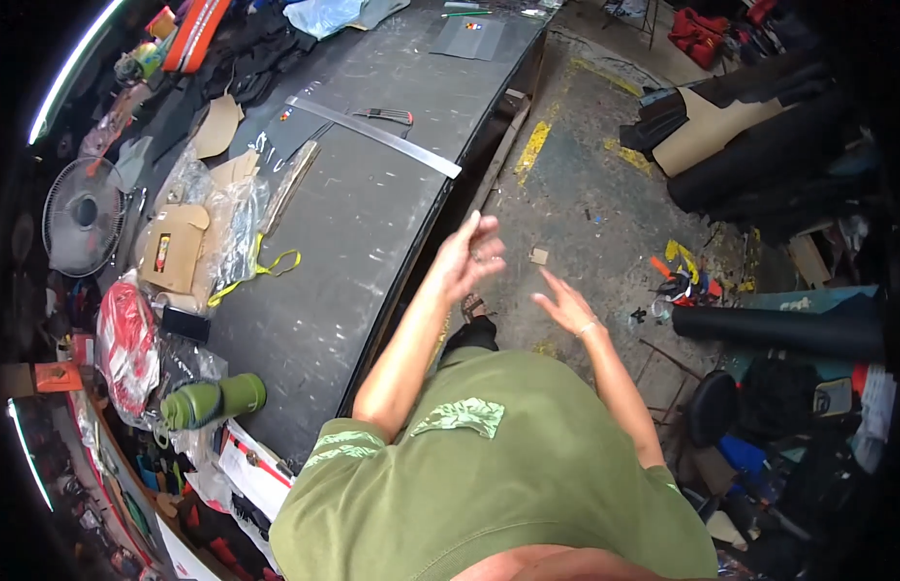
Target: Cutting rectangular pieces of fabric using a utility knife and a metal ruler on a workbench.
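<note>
My left hand (466, 257) is raised just beyond the long edge of the dark grey worktable (324, 232), its fingers loosely bent and apart, holding nothing. Out over the floor, my right hand (569, 308) hangs in the air with fingers stretched and nothing in it. Neither hand touches the table. A long metal ruler (372, 136) lies across the tabletop, one end close to the near edge. Beside it rests a red and black utility knife (387, 116). Farther up the table is a flat dark grey sheet (466, 40).
Plastic bags, a cardboard box (173, 249), a green bottle (215, 401) and a fan (85, 217) crowd the table's left side. Rolls of dark material (741, 155) lie at the right. On the floor are a small cardboard scrap (538, 256) and a black roll (770, 334).
</note>
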